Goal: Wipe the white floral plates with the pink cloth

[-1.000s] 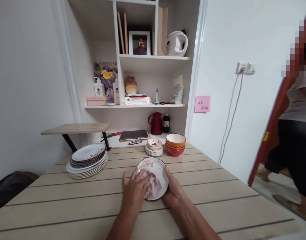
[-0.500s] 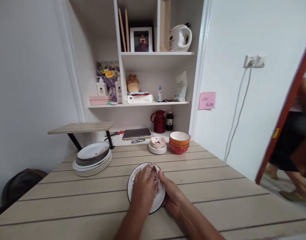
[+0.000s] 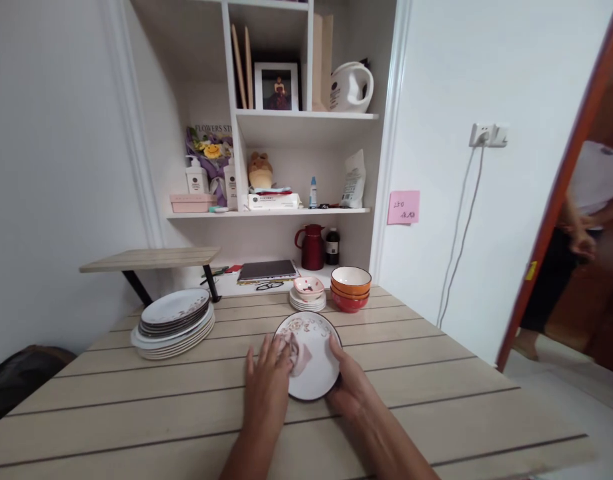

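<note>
A white plate (image 3: 316, 373) with a dark rim and a brown floral pattern is tilted up slightly above the table in front of me. My right hand (image 3: 349, 380) grips its right edge, thumb on top and fingers underneath. At the plate's left side, my left hand (image 3: 269, 370) has its fingertips on a crumpled pinkish cloth (image 3: 297, 357), pinching it against the surface. Part of the cloth is hidden by those fingers.
On the wooden table (image 3: 186, 413), stacked plates (image 3: 175, 310) stand at left beside a small raised shelf (image 3: 151, 259). Toward the back are small saucers under a pink dish (image 3: 309, 287) and stacked bowls (image 3: 350, 290). A person (image 3: 576, 220) stands in the doorway at right.
My left hand and the cloth have slid from the plate's middle to its left edge, uncovering the floral pattern. The plate has risen slightly. The person in the doorway has shifted.
</note>
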Demonstrator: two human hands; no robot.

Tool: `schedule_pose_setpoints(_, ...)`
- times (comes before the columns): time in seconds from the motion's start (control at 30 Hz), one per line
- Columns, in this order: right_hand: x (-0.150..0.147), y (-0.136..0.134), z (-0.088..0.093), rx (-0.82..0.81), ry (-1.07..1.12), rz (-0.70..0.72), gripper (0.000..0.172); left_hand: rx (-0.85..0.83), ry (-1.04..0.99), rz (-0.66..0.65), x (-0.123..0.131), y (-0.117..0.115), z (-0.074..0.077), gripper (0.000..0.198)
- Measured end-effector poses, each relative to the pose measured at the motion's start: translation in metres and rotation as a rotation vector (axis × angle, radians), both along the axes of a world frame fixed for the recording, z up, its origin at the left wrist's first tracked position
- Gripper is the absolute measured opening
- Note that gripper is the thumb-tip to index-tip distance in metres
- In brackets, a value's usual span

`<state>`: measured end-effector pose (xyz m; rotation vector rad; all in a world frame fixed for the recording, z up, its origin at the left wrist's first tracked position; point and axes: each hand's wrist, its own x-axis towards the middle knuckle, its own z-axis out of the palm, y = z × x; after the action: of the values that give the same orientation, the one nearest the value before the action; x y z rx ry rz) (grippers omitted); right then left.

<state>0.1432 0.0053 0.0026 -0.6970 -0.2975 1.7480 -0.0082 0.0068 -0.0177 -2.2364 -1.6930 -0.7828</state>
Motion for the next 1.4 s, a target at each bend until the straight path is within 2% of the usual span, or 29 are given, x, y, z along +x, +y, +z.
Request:
schedule_pose_setpoints(0.1,-0.008,-0.006,0.0,0.046,-0.08,0.01,0.043,0.032,-0.014,0.075,-0.004,0.0,-0.002,0.04)
schedule_pose_setpoints(0.27,-0.009,-0.009,0.002,0.095,-0.11,0.038,0.046,0.068,-0.016,0.121,0.007,-0.006,0.003,0.041)
schedule_pose_setpoints(0.5,-0.015,-0.014,0.002,0.065,-0.161,0.133,0.049,0.179,-0.063,0.201,0.009,-0.007,0.002,0.043)
schedule_pose_setpoints(0.67,-0.023,-0.018,-0.004,0.057,-0.202,0.236,0.05,0.245,-0.128,0.291,0.003,-0.01,0.009,0.041)
schedule_pose_setpoints(0.77,-0.025,-0.018,-0.006,0.089,-0.186,0.239,0.048,0.206,-0.086,0.216,0.002,-0.007,0.011,0.043)
schedule_pose_setpoints(0.93,-0.025,-0.015,-0.003,0.016,-0.195,0.22,0.053,0.069,0.016,-0.04,0.008,-0.005,0.012,0.045)
schedule_pose_setpoints(1.07,-0.018,-0.008,-0.001,0.028,-0.013,0.238,0.05,-0.054,0.043,-0.287,0.018,-0.014,0.013,0.046)
schedule_pose_setpoints(1.17,-0.005,-0.001,0.0,-0.01,0.103,0.185,0.044,-0.129,0.03,-0.417,0.024,-0.023,0.012,0.047)
schedule_pose_setpoints(1.27,0.008,0.004,0.002,-0.083,0.13,0.103,0.044,-0.171,0.023,-0.42,0.024,-0.024,0.011,0.046)
schedule_pose_setpoints(1.4,0.013,0.003,0.006,-0.007,0.152,0.029,0.042,-0.142,-0.027,-0.185,0.015,-0.015,0.01,0.042)
